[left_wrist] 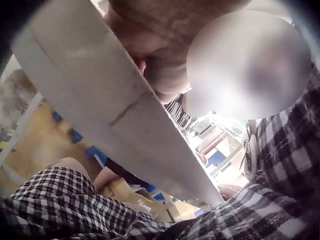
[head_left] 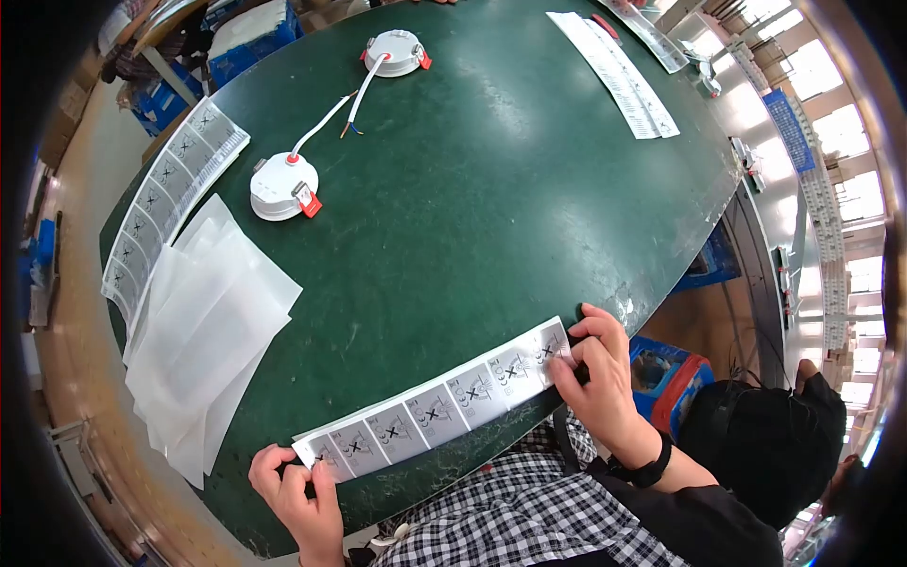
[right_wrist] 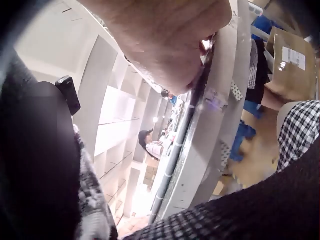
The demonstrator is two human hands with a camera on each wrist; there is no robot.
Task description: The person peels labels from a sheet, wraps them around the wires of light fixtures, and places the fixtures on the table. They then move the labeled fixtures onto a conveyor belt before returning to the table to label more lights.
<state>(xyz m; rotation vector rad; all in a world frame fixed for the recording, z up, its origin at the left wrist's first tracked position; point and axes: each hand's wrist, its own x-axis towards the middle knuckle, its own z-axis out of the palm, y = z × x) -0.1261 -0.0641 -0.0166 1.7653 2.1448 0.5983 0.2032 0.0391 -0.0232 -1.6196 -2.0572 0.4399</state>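
Note:
A long strip of printed labels [head_left: 433,414] lies near the table's front edge in the head view, slanting up to the right, with more layers showing along its far edge. My left hand [head_left: 304,506] pinches its left end, the thumb over the printed face. At the other end my right hand [head_left: 605,392] holds the corner, thumb on the last label and fingers bent past the edge. The wrist views show mostly the heel of the left hand [left_wrist: 160,35] and of the right hand [right_wrist: 170,45]; the fingertips are hidden there.
Translucent plastic bags [head_left: 208,312] lie at the left, beside another label strip [head_left: 165,194]. Two round white downlights, a near one [head_left: 282,189] and a far one [head_left: 397,55], have red-tipped clips and cables. White strips [head_left: 619,80] lie far right. A person in black [head_left: 756,444] is at the right.

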